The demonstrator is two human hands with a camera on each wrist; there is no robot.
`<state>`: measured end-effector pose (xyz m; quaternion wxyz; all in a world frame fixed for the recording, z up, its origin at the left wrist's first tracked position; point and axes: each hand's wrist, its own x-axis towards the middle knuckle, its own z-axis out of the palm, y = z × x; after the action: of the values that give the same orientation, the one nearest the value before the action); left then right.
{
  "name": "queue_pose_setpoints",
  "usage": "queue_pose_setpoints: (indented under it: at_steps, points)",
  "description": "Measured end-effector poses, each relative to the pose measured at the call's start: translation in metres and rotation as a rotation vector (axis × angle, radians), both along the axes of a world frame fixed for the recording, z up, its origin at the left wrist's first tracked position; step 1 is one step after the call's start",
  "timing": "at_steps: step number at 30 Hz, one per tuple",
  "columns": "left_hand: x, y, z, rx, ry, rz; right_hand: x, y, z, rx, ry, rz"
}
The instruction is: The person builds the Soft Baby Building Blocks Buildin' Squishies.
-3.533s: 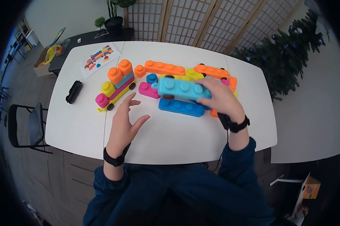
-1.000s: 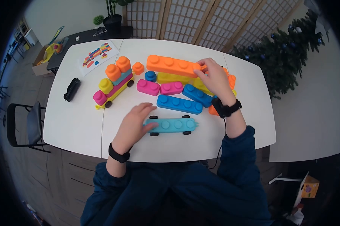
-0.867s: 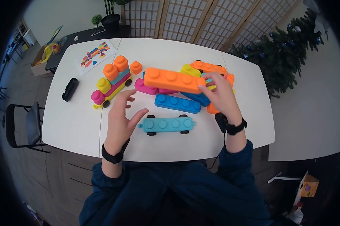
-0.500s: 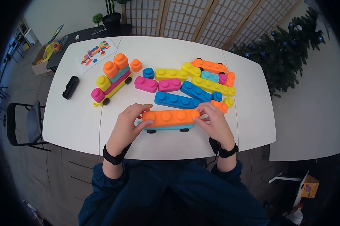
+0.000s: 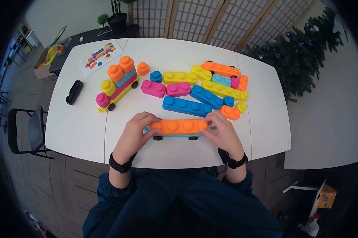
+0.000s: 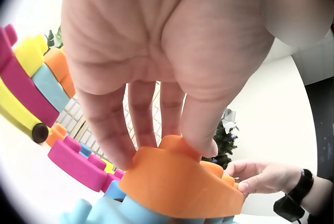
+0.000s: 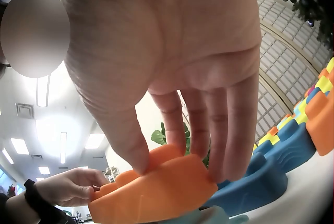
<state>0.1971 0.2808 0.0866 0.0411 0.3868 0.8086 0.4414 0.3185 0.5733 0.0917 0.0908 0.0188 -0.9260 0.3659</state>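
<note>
A long orange building block [image 5: 180,127] with a row of studs lies along the top of a light blue wheeled base [image 5: 175,136], near the table's front edge. My left hand [image 5: 136,133] grips the block's left end, thumb on the near side and fingers on the far side. At the other end my right hand [image 5: 225,135] pinches it the same way. In the left wrist view the orange block [image 6: 177,185] sits over the light blue base [image 6: 146,211]. The right wrist view shows the orange block [image 7: 156,190] between thumb and fingers.
Behind the hands lie loose blocks, including a long blue one [image 5: 187,106], a pink one [image 5: 153,89] and a yellow one [image 5: 179,77]. A built block wagon [image 5: 121,89] stands left. Farther out are a black case [image 5: 74,92] and a picture sheet [image 5: 101,58].
The light blue base came to the front of the table. My right hand then brought the orange block over from the pile, and both hands lowered it onto the base.
</note>
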Motion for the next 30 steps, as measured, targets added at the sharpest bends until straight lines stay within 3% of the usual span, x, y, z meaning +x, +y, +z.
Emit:
queue_pose_setpoints:
  at_steps: [19,30]
  points:
    - [-0.001,-0.007,-0.002,-0.055,0.035,0.046,-0.002,-0.011,-0.006,0.106,0.087,0.032]
    - [-0.011,0.011,-0.011,-0.007,0.065,0.067,-0.008,-0.003,-0.023,-0.002,0.032,-0.035]
